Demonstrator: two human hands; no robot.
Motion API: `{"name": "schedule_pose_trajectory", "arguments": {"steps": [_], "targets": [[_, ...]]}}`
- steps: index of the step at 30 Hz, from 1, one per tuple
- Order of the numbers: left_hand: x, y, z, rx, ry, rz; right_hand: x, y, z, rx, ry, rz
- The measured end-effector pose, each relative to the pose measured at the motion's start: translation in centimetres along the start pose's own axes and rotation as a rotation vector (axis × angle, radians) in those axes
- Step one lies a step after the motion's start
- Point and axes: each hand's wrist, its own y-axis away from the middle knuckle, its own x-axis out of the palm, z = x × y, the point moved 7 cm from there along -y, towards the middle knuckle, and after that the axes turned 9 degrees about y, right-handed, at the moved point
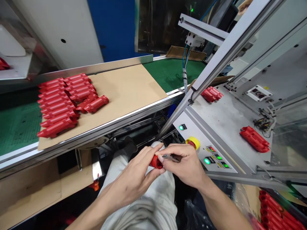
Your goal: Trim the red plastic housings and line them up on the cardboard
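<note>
My left hand (pixel 137 171) is wrapped round a red plastic tube-shaped part (pixel 156 162), held above my lap with its open round end toward my right hand. My right hand (pixel 188 163) grips a small grey metal hand tool (pixel 174 157), its tip at the rim of that end. Fingers partly cover the tool, so its exact kind is unclear. My right fingertips also touch or nearly touch the red part. Most of the part's body is hidden behind my left hand.
Several matching red parts (pixel 57 105) lie in rows on a cardboard sheet (pixel 124 86) over the green conveyor (pixel 165 72). At right stands a metal-framed machine with a control panel (pixel 199 140), a yellow-ringed button (pixel 193 142) and red parts (pixel 254 139). More red parts (pixel 275 210) are stacked lower right.
</note>
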Motion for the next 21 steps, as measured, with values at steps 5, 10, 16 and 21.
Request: {"name": "schedule_pose_trajectory", "arguments": {"steps": [5,10,16,21], "targets": [[-0.2,0.2,0.6,-0.061,0.023,-0.015,-0.5,0.5,-0.2,-0.011,-0.019,-0.003],[0.2,0.4,0.7,-0.083,0.028,0.002,-2.3,1.8,1.4,-0.286,0.367,-0.166],[0.8,0.7,0.7,-0.071,0.068,-0.004,-2.0,2.7,1.6,-0.432,0.61,-0.171],[1.2,0.7,0.7,-0.098,0.068,0.013,-2.1,2.9,1.2,-0.449,0.636,-0.156]]}}
